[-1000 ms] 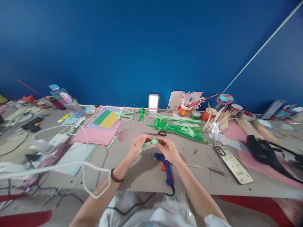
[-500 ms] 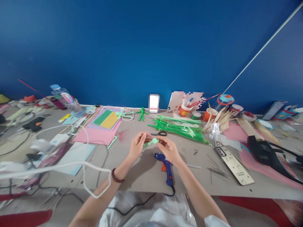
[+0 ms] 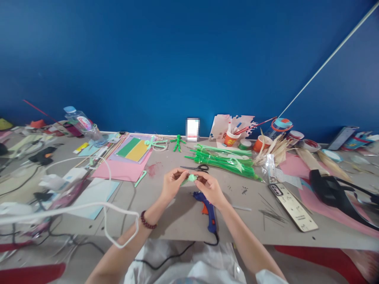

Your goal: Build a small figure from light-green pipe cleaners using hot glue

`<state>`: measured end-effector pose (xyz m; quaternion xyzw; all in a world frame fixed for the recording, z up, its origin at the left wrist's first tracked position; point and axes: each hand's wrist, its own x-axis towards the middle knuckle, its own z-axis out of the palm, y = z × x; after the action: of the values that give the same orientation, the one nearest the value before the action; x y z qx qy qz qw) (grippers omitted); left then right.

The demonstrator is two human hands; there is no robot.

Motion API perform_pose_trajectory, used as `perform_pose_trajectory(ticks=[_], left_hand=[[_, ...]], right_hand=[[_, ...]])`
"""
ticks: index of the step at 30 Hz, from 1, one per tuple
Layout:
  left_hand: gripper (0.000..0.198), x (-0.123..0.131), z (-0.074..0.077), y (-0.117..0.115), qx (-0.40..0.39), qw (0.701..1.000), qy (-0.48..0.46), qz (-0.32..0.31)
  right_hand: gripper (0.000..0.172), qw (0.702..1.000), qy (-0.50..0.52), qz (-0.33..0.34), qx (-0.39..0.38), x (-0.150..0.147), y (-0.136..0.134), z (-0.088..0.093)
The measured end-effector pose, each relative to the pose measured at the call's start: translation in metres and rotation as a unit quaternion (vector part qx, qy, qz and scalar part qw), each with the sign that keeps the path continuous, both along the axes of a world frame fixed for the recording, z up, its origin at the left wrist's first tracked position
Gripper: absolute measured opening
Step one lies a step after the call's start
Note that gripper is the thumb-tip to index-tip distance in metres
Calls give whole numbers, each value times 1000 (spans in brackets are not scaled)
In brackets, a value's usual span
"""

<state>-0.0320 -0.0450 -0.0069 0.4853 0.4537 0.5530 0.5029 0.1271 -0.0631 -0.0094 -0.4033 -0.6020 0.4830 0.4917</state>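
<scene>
While the left hand [image 3: 171, 184] and the right hand [image 3: 209, 189] meet above the table [image 3: 183, 221], both pinch with closed fingers a small pale green piece [image 3: 192, 178] between them, probably held up in the air so that the fingertips can turn and press it freely. The blue glue gun [image 3: 207, 209] lies just under the right wrist, near enough to take, and the scissors [image 3: 197, 168] lie just behind the hands. The green piece is mostly covered by the fingers, so its shape is hard to make out.
</scene>
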Motion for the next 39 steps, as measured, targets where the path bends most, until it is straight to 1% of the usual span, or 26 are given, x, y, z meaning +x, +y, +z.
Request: perform_pose_trajectory(ticks=[5, 10, 15, 24, 28, 32, 35, 39], left_hand=[[24, 1, 1, 0, -4, 1000, -13, 7], [30, 2, 5, -1, -2, 999, -41, 22], [35, 2, 7, -2, -11, 1000, -23, 16], [37, 2, 7, -2, -9, 999, -36, -4], [36, 2, 3, 0, -3, 999, -49, 3], [38, 2, 1, 0, 2, 1000, -28, 7], [40, 3, 2, -1, -8, 1000, -18, 24], [44, 4, 6, -3, -30, 998, -30, 35]], right_hand=[[26, 1000, -3, 2, 6, -1, 0, 0], [27, 1000, -5, 0, 8, 0, 0, 0], [26, 1000, -6, -4, 2, -1, -1, 2], [27, 1000, -8, 0, 6, -1, -1, -1], [26, 1000, -7, 2, 4, -1, -1, -2], [26, 1000, -9, -1, -1, -1, -2, -1], [28, 1000, -13, 2, 3, -1, -3, 1], [27, 1000, -16, 2, 8, -2, -3, 1]])
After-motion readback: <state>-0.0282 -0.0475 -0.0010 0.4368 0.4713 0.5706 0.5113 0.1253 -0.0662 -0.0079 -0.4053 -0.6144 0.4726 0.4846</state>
